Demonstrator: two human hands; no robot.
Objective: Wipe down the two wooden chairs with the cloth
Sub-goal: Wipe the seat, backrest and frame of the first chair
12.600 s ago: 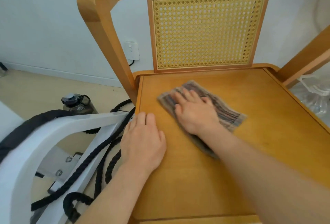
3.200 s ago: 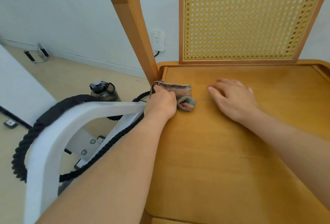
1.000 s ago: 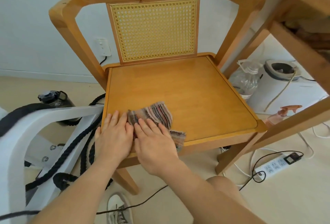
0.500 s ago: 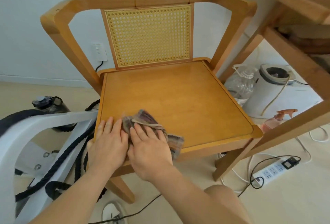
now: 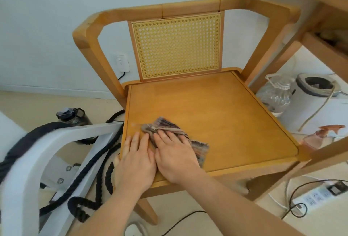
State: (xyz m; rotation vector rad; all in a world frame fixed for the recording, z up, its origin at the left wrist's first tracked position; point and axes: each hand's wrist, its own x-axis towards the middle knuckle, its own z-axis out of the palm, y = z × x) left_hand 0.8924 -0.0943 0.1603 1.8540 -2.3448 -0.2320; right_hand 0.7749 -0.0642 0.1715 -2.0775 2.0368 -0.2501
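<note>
We press the cloth (image 5: 175,132) flat under our right hand (image 5: 174,157), left hand (image 5: 135,162) open on the seat (image 5: 235,122), and should sweep in overlapping passes.

Taking the backrest (image 5: 177,45) as 12, the cloth (image 5: 165,127) now lies at the 7 o'clock corner of the seat (image 5: 226,119). Three seconds ago it sat bunched at the 11 o'clock corner, gripped by the left hand (image 5: 135,160). That hand has let go and rests flat on the wood at the cloth's 8 o'clock. The right hand (image 5: 175,158), then bare on the seat, now presses straight fingers onto the cloth. A second ago the cloth lay fanned flat, and now it is rumpled into folds.
</note>
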